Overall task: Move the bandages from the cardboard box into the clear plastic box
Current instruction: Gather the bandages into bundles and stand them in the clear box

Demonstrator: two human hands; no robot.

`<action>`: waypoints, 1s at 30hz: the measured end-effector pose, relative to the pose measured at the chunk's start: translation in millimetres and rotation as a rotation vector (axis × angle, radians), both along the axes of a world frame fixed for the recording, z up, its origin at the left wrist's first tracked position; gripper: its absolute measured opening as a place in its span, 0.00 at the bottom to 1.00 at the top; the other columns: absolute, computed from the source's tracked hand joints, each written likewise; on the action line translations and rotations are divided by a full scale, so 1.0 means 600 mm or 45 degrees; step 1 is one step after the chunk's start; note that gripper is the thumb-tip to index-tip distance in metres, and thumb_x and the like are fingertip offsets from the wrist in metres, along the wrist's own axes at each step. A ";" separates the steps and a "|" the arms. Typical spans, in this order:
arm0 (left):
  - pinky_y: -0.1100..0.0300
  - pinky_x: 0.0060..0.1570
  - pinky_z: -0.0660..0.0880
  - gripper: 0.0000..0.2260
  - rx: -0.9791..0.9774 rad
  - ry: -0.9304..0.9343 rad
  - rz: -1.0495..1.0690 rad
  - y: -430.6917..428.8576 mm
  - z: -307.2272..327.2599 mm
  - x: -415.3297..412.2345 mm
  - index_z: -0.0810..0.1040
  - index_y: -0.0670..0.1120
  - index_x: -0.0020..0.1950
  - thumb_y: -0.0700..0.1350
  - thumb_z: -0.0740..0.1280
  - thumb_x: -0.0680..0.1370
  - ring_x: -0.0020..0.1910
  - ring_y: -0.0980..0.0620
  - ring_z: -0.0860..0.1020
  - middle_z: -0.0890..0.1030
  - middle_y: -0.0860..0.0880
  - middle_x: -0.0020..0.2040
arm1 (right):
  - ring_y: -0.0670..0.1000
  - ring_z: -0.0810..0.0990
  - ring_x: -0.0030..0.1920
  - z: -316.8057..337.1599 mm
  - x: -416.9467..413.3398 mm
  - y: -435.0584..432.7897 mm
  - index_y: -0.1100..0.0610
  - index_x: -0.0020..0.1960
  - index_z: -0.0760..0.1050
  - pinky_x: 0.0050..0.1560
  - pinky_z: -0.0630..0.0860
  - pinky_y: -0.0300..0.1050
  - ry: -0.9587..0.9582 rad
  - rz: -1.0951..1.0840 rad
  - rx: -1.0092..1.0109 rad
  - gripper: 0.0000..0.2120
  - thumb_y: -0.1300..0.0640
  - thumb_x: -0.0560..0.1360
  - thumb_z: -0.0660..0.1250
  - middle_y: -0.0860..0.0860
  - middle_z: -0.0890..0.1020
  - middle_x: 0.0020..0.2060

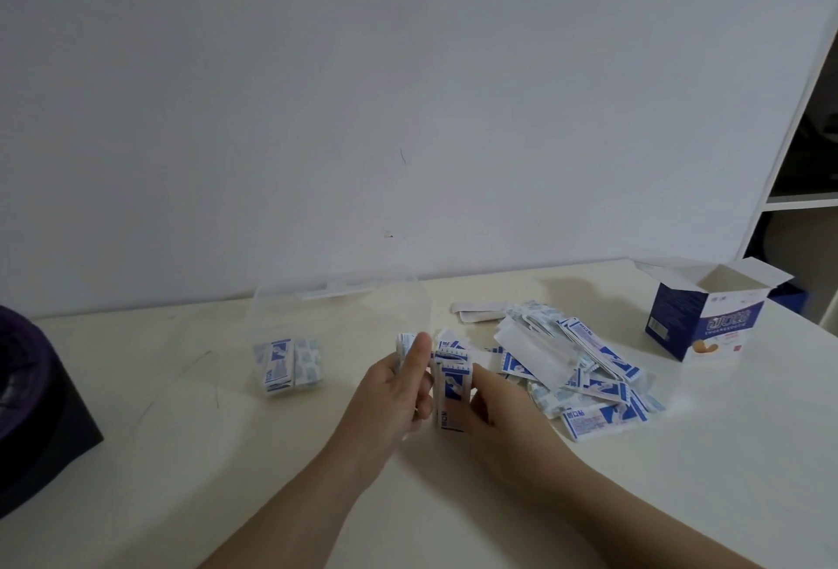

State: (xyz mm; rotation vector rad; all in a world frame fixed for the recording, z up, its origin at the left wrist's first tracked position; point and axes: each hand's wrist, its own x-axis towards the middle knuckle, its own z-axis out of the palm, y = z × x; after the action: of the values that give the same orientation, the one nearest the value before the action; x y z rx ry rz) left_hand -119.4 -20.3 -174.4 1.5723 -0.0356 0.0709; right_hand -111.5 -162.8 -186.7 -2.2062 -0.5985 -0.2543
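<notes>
My left hand (399,391) and my right hand (492,400) meet over the table's middle and together hold a small upright stack of blue-and-white wrapped bandages (449,391). A loose heap of bandages (576,364) lies just right of my hands. The clear plastic box (340,296) stands open behind and to the left, with two short stacks of bandages (288,364) inside it at the front left. The blue-and-white cardboard box (707,319) stands at the far right with its flaps open.
A dark, black and purple object (31,414) sits at the table's left edge. A white wall runs along the back of the cream table (453,500). A white shelf unit (798,187) stands at the right, behind the cardboard box.
</notes>
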 end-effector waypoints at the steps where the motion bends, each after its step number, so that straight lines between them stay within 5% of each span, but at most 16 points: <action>1: 0.65 0.25 0.60 0.22 -0.018 0.001 0.014 -0.004 0.002 -0.001 0.67 0.44 0.37 0.64 0.61 0.70 0.25 0.55 0.64 0.66 0.49 0.29 | 0.42 0.68 0.29 -0.003 0.000 0.004 0.58 0.46 0.74 0.32 0.65 0.33 -0.011 0.006 -0.015 0.07 0.58 0.77 0.59 0.45 0.71 0.29; 6: 0.64 0.24 0.56 0.20 -0.010 -0.018 0.093 -0.015 0.000 0.001 0.60 0.48 0.32 0.54 0.64 0.77 0.22 0.55 0.58 0.60 0.52 0.26 | 0.52 0.77 0.41 -0.019 0.008 0.016 0.56 0.46 0.72 0.46 0.74 0.52 -0.066 0.014 -0.044 0.11 0.52 0.75 0.54 0.53 0.78 0.39; 11: 0.65 0.23 0.55 0.17 -0.015 0.006 0.117 -0.016 0.001 0.002 0.60 0.49 0.32 0.48 0.64 0.76 0.21 0.56 0.57 0.60 0.53 0.24 | 0.50 0.75 0.43 -0.017 0.002 0.012 0.56 0.48 0.71 0.47 0.72 0.51 -0.118 0.064 -0.055 0.11 0.52 0.77 0.52 0.51 0.77 0.41; 17: 0.59 0.29 0.58 0.17 0.191 -0.100 0.142 -0.013 0.007 -0.006 0.62 0.50 0.28 0.60 0.65 0.64 0.24 0.55 0.60 0.62 0.54 0.26 | 0.49 0.77 0.47 -0.015 -0.001 0.013 0.58 0.52 0.72 0.49 0.72 0.45 -0.113 0.038 -0.069 0.15 0.50 0.77 0.51 0.51 0.78 0.44; 22: 0.59 0.30 0.60 0.19 0.204 -0.083 0.228 -0.013 0.006 -0.004 0.62 0.51 0.27 0.53 0.66 0.74 0.23 0.56 0.61 0.63 0.56 0.24 | 0.50 0.75 0.42 -0.017 -0.003 0.014 0.57 0.46 0.68 0.43 0.68 0.39 -0.063 0.015 -0.089 0.12 0.51 0.78 0.51 0.50 0.76 0.40; 27: 0.60 0.28 0.58 0.16 0.110 -0.033 0.173 -0.011 0.015 -0.004 0.73 0.53 0.26 0.55 0.65 0.73 0.20 0.58 0.62 0.65 0.56 0.22 | 0.48 0.77 0.44 -0.009 -0.005 0.016 0.56 0.51 0.70 0.47 0.75 0.48 0.063 0.010 0.003 0.12 0.51 0.76 0.53 0.51 0.79 0.44; 30: 0.62 0.27 0.57 0.11 -0.060 -0.123 0.320 0.029 0.054 0.012 0.77 0.49 0.34 0.55 0.67 0.71 0.20 0.58 0.61 0.66 0.56 0.23 | 0.35 0.73 0.34 0.041 0.008 0.016 0.51 0.43 0.69 0.38 0.69 0.31 0.039 -0.039 0.028 0.08 0.56 0.80 0.56 0.45 0.74 0.34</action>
State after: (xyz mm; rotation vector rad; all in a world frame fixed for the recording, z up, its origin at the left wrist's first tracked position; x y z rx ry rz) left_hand -112.4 -3.1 -142.3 1.5188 0.0878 0.3421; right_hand -106.8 -152.9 -161.9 -2.1954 -0.5429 -0.2419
